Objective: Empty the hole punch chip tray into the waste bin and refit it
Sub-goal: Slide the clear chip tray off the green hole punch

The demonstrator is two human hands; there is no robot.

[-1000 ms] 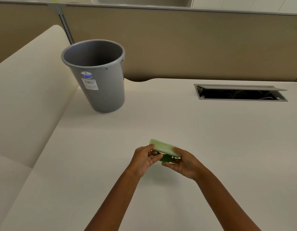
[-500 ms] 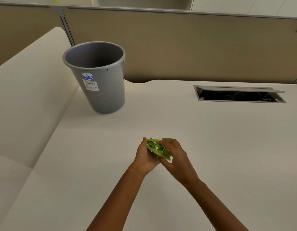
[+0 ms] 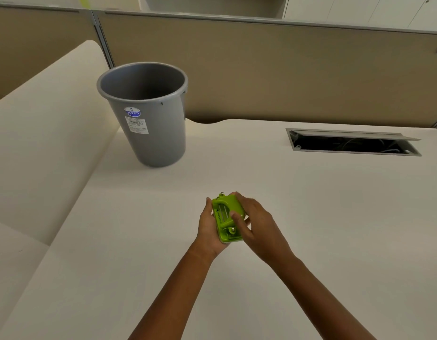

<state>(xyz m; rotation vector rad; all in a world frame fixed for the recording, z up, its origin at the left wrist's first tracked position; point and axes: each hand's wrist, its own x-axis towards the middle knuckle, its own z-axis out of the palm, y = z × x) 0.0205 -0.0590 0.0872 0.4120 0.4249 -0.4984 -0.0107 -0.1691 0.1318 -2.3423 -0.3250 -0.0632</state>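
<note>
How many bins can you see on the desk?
1. The grey waste bin stands upright at the desk's far left, beyond the green hole punch held in both hands. No others show.

Both hands held the green hole punch (image 3: 226,217) above the desk (image 3: 310,217): left hand (image 3: 208,229) cradling it, right hand (image 3: 258,225) gripping its side. The grey waste bin (image 3: 148,133) stood well apart.

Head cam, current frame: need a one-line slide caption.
Both hands, left hand and right hand, hold a green hole punch above the white desk, grey waste bin standing upright beyond.
</note>
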